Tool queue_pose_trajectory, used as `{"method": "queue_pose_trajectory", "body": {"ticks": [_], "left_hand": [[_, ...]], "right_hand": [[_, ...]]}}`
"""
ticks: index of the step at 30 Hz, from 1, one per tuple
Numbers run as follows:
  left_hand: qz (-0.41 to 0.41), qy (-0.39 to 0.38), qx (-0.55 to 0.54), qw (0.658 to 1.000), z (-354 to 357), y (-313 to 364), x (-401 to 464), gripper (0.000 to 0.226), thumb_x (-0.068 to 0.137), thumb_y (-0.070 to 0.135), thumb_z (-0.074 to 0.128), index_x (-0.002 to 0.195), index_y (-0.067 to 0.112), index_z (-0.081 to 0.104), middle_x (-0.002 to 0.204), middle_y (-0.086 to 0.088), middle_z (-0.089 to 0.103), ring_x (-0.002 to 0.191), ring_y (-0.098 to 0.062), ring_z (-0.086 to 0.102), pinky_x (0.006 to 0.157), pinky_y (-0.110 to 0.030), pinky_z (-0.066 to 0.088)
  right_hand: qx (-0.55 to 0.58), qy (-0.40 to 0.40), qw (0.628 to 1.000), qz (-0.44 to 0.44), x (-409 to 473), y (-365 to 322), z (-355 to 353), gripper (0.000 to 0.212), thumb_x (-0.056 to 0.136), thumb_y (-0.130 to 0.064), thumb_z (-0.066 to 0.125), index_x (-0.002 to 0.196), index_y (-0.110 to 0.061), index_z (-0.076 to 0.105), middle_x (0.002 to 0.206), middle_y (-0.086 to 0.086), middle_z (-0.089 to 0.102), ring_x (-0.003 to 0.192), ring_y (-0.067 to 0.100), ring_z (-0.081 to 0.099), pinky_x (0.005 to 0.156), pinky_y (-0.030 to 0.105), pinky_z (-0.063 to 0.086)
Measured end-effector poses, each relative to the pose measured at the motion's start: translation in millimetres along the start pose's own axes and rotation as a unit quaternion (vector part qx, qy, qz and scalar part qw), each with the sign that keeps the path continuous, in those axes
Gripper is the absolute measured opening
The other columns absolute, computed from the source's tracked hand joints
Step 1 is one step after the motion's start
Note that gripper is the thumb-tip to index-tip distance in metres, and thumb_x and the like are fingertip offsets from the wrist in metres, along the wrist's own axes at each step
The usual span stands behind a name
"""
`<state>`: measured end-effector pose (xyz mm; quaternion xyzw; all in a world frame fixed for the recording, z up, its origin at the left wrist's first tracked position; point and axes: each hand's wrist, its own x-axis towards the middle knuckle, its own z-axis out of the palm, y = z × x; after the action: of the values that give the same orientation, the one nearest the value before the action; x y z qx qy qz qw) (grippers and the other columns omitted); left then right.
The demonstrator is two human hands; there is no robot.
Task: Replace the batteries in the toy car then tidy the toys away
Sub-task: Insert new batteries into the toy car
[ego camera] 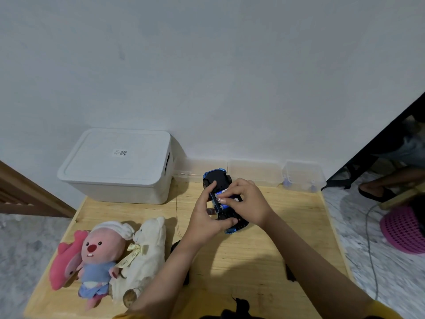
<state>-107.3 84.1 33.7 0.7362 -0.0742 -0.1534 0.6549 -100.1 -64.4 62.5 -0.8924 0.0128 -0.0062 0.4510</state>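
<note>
A blue toy car [218, 180] lies upside down on the wooden table [253, 249], its black underside up and its battery bay open. My left hand [207, 217] grips the car's near end and side. My right hand [248, 201] pinches a blue and white battery [222, 199] lying in the bay. Three soft toys lie at the table's left: a pink plush [66, 256], a pink-faced beaver doll in blue [101, 256] and a cream teddy bear [145, 252].
A white lidded storage box [117, 164] stands at the back left of the table. Clear plastic containers [303, 176] line the back edge by the wall. A small dark object [290, 276] lies by my right forearm. A pink basket [404, 231] sits on the floor right.
</note>
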Motion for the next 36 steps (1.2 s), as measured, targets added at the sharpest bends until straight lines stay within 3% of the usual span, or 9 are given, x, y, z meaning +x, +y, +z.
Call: {"method": "queue_pose_trajectory", "body": {"ticks": [3, 7, 15, 19, 22, 28, 32, 36], "left_hand": [[-0.004, 0.001, 0.007, 1.000, -1, -1, 0, 0.097, 0.053, 0.021, 0.085, 0.130, 0.058, 0.038, 0.133, 0.004, 0.049, 0.105, -0.018, 0.062, 0.084, -0.042, 0.057], [0.012, -0.006, 0.029, 0.999, -2, -1, -1, 0.099, 0.054, 0.022, 0.084, 0.136, 0.052, 0.036, 0.133, 0.006, 0.047, 0.111, -0.018, 0.059, 0.089, -0.042, 0.055], [0.006, -0.036, 0.014, 0.999, -2, -1, -9, 0.099, 0.059, 0.013, 0.083, 0.136, 0.053, 0.035, 0.139, 0.010, 0.042, 0.110, -0.019, 0.059, 0.088, -0.043, 0.055], [-0.009, -0.061, 0.002, 0.998, -2, -5, -17, 0.096, 0.064, 0.004, 0.080, 0.135, 0.050, 0.034, 0.138, 0.013, 0.043, 0.106, -0.021, 0.061, 0.088, -0.038, 0.056], [-0.025, -0.073, -0.010, 0.997, -4, -12, -27, 0.095, 0.068, -0.005, 0.076, 0.133, 0.049, 0.034, 0.132, 0.017, 0.043, 0.107, -0.021, 0.060, 0.087, -0.033, 0.055], [-0.062, -0.085, -0.030, 0.994, -2, -22, -47, 0.093, 0.068, -0.018, 0.070, 0.133, 0.038, 0.034, 0.126, 0.017, 0.045, 0.097, -0.014, 0.060, 0.068, -0.017, 0.052], [-0.089, -0.103, -0.032, 0.990, 5, -28, -56, 0.093, 0.068, -0.021, 0.069, 0.136, 0.034, 0.035, 0.126, 0.015, 0.046, 0.092, -0.008, 0.060, 0.066, -0.014, 0.051], [-0.089, -0.123, -0.017, 0.988, 11, -33, -64, 0.092, 0.068, -0.020, 0.070, 0.136, 0.032, 0.035, 0.125, 0.014, 0.047, 0.095, -0.005, 0.060, 0.068, -0.012, 0.050]], "right_hand": [[0.029, -0.002, 0.999, 0.036, 3, -4, -1, 0.022, 0.071, -0.020, 0.080, 0.078, -0.040, 0.073, 0.081, -0.011, 0.051, 0.086, 0.015, 0.054, 0.076, 0.023, 0.043], [0.039, -0.011, 0.996, 0.073, 5, -12, -5, 0.015, 0.068, -0.013, 0.081, 0.080, -0.022, 0.077, 0.078, -0.010, 0.050, 0.071, 0.001, 0.053, 0.064, 0.010, 0.037], [0.102, 0.042, 0.989, 0.100, -10, -12, -3, 0.020, 0.063, -0.004, 0.083, 0.079, -0.010, 0.072, 0.071, -0.005, 0.059, 0.056, -0.002, 0.054, 0.056, 0.011, 0.043], [0.124, 0.130, 0.980, 0.087, -34, 9, 2, 0.026, 0.066, -0.005, 0.082, 0.073, -0.025, 0.065, 0.082, 0.000, 0.061, 0.067, 0.003, 0.055, 0.066, 0.015, 0.047], [0.081, 0.188, 0.975, 0.089, -63, 34, 0, 0.024, 0.069, -0.006, 0.080, 0.076, -0.023, 0.064, 0.075, -0.001, 0.064, 0.065, 0.003, 0.057, 0.063, 0.010, 0.047], [-0.026, 0.229, 0.943, 0.239, -143, 98, -4, 0.019, 0.076, -0.011, 0.074, 0.093, -0.013, 0.068, 0.085, 0.005, 0.065, 0.075, 0.015, 0.060, 0.067, 0.023, 0.046], [-0.106, 0.244, 0.906, 0.329, -183, 135, -5, 0.038, 0.076, -0.020, 0.075, 0.111, -0.011, 0.064, 0.100, 0.016, 0.062, 0.089, 0.029, 0.059, 0.074, 0.035, 0.049], [-0.137, 0.188, 0.881, 0.411, -191, 145, -3, 0.060, 0.076, -0.037, 0.073, 0.131, -0.022, 0.051, 0.115, 0.019, 0.050, 0.103, 0.037, 0.052, 0.084, 0.041, 0.048]]}}
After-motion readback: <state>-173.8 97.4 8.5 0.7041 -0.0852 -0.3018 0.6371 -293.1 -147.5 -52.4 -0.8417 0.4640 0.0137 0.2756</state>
